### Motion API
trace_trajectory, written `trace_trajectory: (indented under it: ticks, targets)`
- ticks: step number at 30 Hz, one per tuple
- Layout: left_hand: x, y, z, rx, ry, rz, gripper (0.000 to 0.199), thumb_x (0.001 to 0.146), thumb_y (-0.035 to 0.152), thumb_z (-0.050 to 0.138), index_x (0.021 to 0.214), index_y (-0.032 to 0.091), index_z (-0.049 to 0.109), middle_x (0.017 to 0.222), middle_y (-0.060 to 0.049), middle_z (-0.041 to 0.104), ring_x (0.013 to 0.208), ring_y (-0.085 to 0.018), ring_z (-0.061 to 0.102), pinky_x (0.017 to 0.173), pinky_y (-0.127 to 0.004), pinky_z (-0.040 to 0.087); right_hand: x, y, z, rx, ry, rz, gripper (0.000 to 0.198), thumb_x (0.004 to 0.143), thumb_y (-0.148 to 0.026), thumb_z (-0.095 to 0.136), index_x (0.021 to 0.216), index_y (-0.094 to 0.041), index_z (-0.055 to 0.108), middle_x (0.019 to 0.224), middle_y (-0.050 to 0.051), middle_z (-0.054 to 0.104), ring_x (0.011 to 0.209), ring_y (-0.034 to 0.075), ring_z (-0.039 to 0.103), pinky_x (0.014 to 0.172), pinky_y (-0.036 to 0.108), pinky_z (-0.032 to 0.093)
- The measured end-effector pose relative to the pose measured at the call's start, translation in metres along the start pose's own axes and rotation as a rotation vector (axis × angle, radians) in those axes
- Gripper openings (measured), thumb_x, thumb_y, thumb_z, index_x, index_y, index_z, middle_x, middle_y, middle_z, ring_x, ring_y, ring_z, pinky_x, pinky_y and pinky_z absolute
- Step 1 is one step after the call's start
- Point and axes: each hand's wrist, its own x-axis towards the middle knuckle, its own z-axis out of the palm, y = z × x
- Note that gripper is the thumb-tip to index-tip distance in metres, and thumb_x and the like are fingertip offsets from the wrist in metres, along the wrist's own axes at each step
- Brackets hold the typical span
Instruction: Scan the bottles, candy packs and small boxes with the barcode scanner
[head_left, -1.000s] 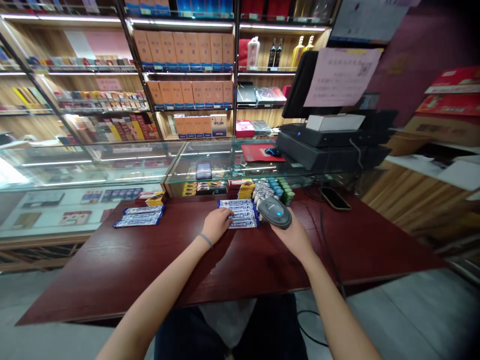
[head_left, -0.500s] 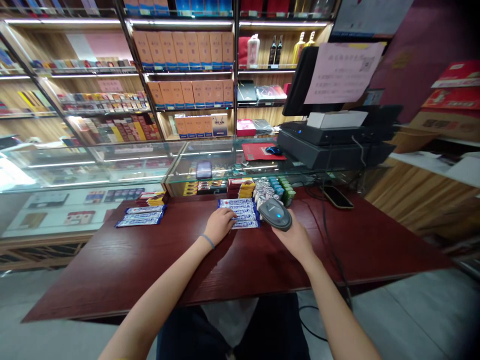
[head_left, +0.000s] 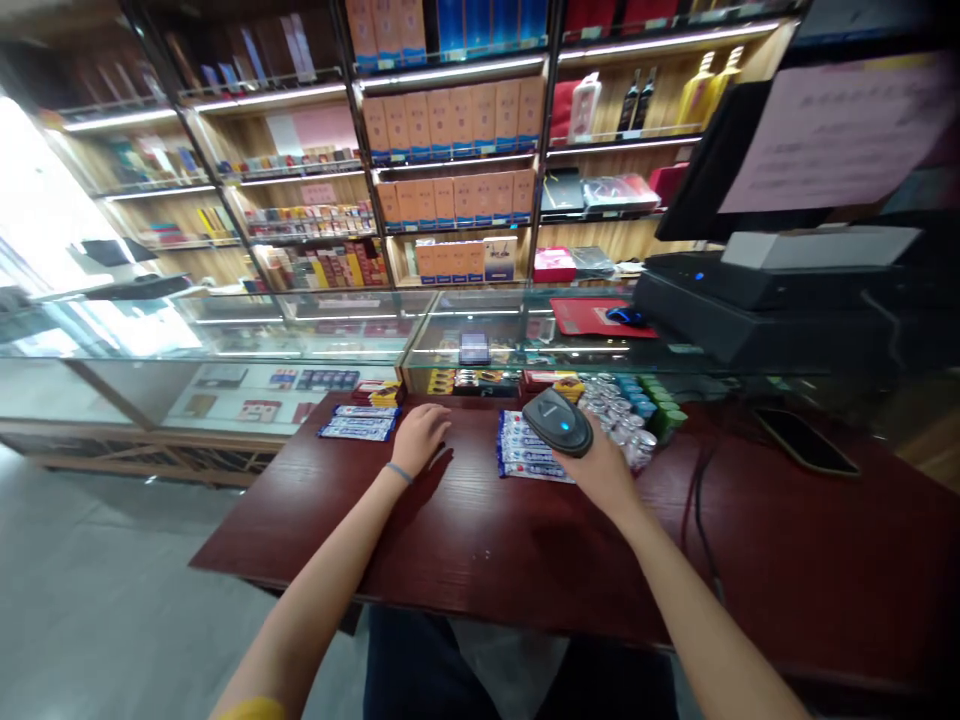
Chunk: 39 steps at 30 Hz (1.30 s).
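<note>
My right hand [head_left: 606, 482] grips a dark handheld barcode scanner [head_left: 556, 420] with a lit blue light. The scanner's head is above a row of blue-and-white snack packets [head_left: 519, 452], hiding part of them. My left hand [head_left: 420, 440], with a grey band at the wrist, hovers over the table between the two groups of packets. Its fingers are loosely bent and nothing shows in them. A smaller pile of similar packets [head_left: 358, 424] lies to its left, in front of yellow-and-red boxes [head_left: 384, 393].
Silver-topped cans [head_left: 619, 420] and green cans [head_left: 667, 408] stand right of the packets. A phone [head_left: 806, 442] and a black cable [head_left: 701, 510] lie on the dark red table [head_left: 465, 545]. Behind is a glass counter [head_left: 442, 330]; a monitor [head_left: 712, 165] stands at right.
My left hand has left the right-hand packets and moved left toward the smaller pile. The scanner stays in my right hand, now over the packets. The view has turned left.
</note>
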Motion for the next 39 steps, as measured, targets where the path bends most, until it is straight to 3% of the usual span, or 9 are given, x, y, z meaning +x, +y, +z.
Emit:
trace_trajectory:
  ticks: [9, 16, 22, 26, 30, 34, 37, 39]
  targets:
    - [-0.042, -0.118, -0.077, 0.19, -0.094, -0.15, 0.038, 0.085, 0.018, 0.059, 0.123, 0.022, 0.061, 0.124, -0.012, 0.059, 0.121, -0.027, 0.054, 0.107, -0.045, 0.043, 0.014, -0.036, 0.054, 0.01, -0.126, -0.076, 0.031, 0.077, -0.039, 0.064, 0.103, -0.028, 0.05, 0.085, 0.004, 0.073, 0.087, 0.032, 0.072, 0.069, 0.033, 0.048]
    - [-0.075, -0.156, -0.091, 0.179, -0.137, -0.252, 0.031, 0.088, 0.025, 0.057, 0.118, 0.018, 0.063, 0.129, -0.014, 0.059, 0.125, -0.028, 0.053, 0.109, -0.046, 0.041, -0.002, -0.032, 0.079, 0.038, -0.172, -0.058, 0.039, 0.077, -0.04, 0.064, 0.111, -0.03, 0.051, 0.086, 0.003, 0.074, 0.09, 0.031, 0.072, 0.07, 0.032, 0.048]
    - [-0.074, -0.147, -0.093, 0.223, -0.168, -0.27, 0.023, 0.09, 0.023, 0.055, 0.108, 0.023, 0.068, 0.117, -0.01, 0.068, 0.115, -0.027, 0.06, 0.11, -0.05, 0.039, -0.007, -0.028, 0.084, -0.045, -0.196, -0.003, 0.041, 0.074, -0.037, 0.065, 0.112, -0.031, 0.051, 0.083, 0.002, 0.074, 0.084, 0.032, 0.072, 0.064, 0.032, 0.045]
    - [-0.071, -0.138, -0.099, 0.247, -0.168, -0.269, 0.02, 0.091, 0.027, 0.055, 0.101, 0.024, 0.072, 0.108, -0.011, 0.071, 0.107, -0.027, 0.064, 0.102, -0.045, 0.045, -0.007, -0.027, 0.085, -0.026, -0.2, -0.019, 0.039, 0.075, -0.038, 0.063, 0.111, -0.031, 0.051, 0.088, 0.003, 0.075, 0.089, 0.033, 0.072, 0.067, 0.033, 0.046]
    - [-0.062, -0.121, -0.097, 0.152, -0.013, -0.298, 0.024, 0.095, 0.033, 0.051, 0.102, 0.022, 0.071, 0.107, -0.011, 0.072, 0.104, -0.026, 0.065, 0.098, -0.04, 0.047, -0.008, -0.025, 0.083, 0.012, -0.175, -0.053, 0.043, 0.076, -0.038, 0.063, 0.115, -0.03, 0.051, 0.089, 0.004, 0.075, 0.092, 0.033, 0.072, 0.07, 0.034, 0.048]
    - [-0.036, -0.088, -0.078, -0.227, 0.137, -0.436, 0.028, 0.096, 0.038, 0.048, 0.101, 0.021, 0.07, 0.1, -0.007, 0.073, 0.094, -0.021, 0.068, 0.087, -0.033, 0.053, -0.008, -0.026, 0.079, -0.007, -0.159, -0.075, 0.044, 0.077, -0.039, 0.064, 0.117, -0.031, 0.05, 0.089, 0.003, 0.075, 0.093, 0.033, 0.073, 0.069, 0.033, 0.049]
    - [-0.013, -0.054, -0.056, -0.74, -0.007, -0.685, 0.031, 0.091, 0.045, 0.057, 0.102, 0.017, 0.066, 0.08, -0.004, 0.069, 0.069, -0.02, 0.07, 0.061, -0.029, 0.056, -0.009, -0.028, 0.072, -0.054, -0.146, -0.091, 0.044, 0.078, -0.039, 0.065, 0.118, -0.031, 0.051, 0.088, 0.003, 0.076, 0.09, 0.033, 0.073, 0.065, 0.032, 0.047]
    - [-0.002, -0.032, -0.039, -1.059, -0.042, -0.788, 0.031, 0.089, 0.042, 0.064, 0.105, 0.016, 0.063, 0.08, -0.004, 0.068, 0.067, -0.018, 0.071, 0.06, -0.029, 0.057, -0.009, -0.028, 0.068, -0.114, -0.145, -0.107, 0.048, 0.078, -0.04, 0.066, 0.122, -0.031, 0.05, 0.088, 0.003, 0.076, 0.085, 0.033, 0.074, 0.063, 0.032, 0.046]
